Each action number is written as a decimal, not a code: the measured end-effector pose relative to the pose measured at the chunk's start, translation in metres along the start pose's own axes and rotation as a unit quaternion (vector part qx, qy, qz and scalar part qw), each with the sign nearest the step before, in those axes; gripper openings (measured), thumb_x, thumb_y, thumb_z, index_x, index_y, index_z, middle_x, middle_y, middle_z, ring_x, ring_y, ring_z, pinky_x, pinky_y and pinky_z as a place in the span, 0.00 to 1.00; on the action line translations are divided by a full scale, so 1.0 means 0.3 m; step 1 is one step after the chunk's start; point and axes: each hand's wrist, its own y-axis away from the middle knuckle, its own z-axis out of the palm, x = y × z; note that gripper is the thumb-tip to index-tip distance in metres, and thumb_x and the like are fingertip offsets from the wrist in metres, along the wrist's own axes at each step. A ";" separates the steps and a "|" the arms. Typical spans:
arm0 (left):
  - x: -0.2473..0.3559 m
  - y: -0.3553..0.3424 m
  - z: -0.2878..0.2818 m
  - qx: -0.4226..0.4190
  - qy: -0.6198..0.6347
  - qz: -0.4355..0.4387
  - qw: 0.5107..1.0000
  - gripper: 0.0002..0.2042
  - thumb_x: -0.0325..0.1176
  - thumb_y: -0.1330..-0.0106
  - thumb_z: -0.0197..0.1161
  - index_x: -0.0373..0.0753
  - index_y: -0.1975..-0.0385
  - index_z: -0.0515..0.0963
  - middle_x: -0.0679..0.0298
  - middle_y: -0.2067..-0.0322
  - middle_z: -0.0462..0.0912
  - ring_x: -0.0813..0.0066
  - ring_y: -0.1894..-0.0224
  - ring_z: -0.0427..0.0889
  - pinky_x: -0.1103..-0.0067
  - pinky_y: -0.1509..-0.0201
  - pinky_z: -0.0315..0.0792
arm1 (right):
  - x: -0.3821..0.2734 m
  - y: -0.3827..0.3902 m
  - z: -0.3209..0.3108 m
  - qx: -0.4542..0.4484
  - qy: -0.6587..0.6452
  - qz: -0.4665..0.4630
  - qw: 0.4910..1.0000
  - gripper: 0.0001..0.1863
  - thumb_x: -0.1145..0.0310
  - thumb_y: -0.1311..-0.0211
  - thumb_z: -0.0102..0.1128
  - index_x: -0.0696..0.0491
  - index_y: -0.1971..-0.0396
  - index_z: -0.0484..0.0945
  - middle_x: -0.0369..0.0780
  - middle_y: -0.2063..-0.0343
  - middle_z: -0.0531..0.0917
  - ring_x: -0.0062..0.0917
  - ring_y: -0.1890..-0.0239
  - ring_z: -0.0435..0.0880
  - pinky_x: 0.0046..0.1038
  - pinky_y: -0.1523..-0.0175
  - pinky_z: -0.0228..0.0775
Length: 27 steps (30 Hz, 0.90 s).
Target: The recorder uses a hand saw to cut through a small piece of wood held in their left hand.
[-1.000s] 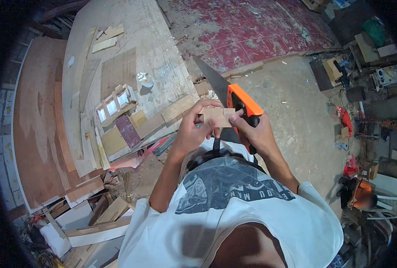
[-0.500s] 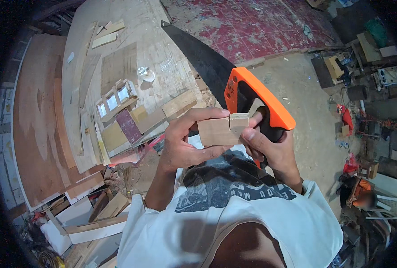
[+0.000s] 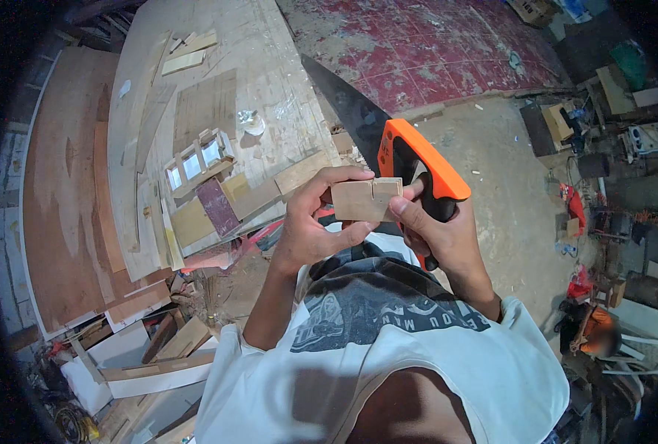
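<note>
In front of my chest I hold a small flat wooden block (image 3: pixel 353 203) with a narrow slot cut into its upper edge near the right end. My left hand (image 3: pixel 310 214) pinches its left part, index finger along the top and thumb underneath. The thumb of my right hand (image 3: pixel 440 229) presses the block's right end. That same hand is also closed around the black and orange handle of a handsaw (image 3: pixel 432 159). The dark saw blade (image 3: pixel 347 100) points up and away to the left, behind the block. Some right-hand fingers are hidden by the handle.
A large wooden worktop (image 3: pixel 270 81) lies at the far left, bearing a small slotted wooden frame (image 3: pixel 199 161), a maroon board piece (image 3: pixel 216 207) and a clear container (image 3: pixel 251 124). Scrap boards (image 3: pixel 151 370) pile up at lower left. Clutter and tools line the right side.
Both hands have shifted slightly with the block and saw, the block moving a little up. The saw blade's tip has swung right and down. The grip of both hands stays closed.
</note>
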 end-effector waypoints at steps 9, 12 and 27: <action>0.009 -0.003 -0.010 0.010 -0.002 -0.026 1.000 0.27 0.24 0.51 0.73 0.36 0.48 0.73 0.61 0.55 0.79 0.76 0.53 0.80 0.79 0.50 0.76 | 0.023 -0.033 -0.001 -0.003 0.009 0.010 1.000 0.12 0.62 0.42 0.68 0.55 0.71 0.77 0.30 0.87 0.75 0.10 0.89 0.67 0.16 0.85 0.55; 0.010 -0.004 -0.011 0.016 -0.009 -0.037 0.999 0.27 0.24 0.50 0.73 0.36 0.48 0.73 0.61 0.55 0.79 0.76 0.53 0.80 0.79 0.50 0.76 | 0.034 -0.047 -0.003 -0.010 0.006 0.016 1.000 0.13 0.61 0.42 0.68 0.55 0.70 0.77 0.30 0.87 0.75 0.10 0.90 0.67 0.16 0.85 0.55; -0.502 0.005 -0.358 0.026 -0.400 -0.201 0.894 0.33 0.43 0.49 0.73 0.38 0.44 0.69 0.56 0.53 0.75 0.66 0.53 0.74 0.73 0.50 0.69 | 0.439 -0.317 -0.197 0.085 0.045 0.079 0.992 0.11 0.63 0.42 0.66 0.56 0.70 0.80 0.30 0.83 0.76 0.11 0.85 0.68 0.19 0.80 0.58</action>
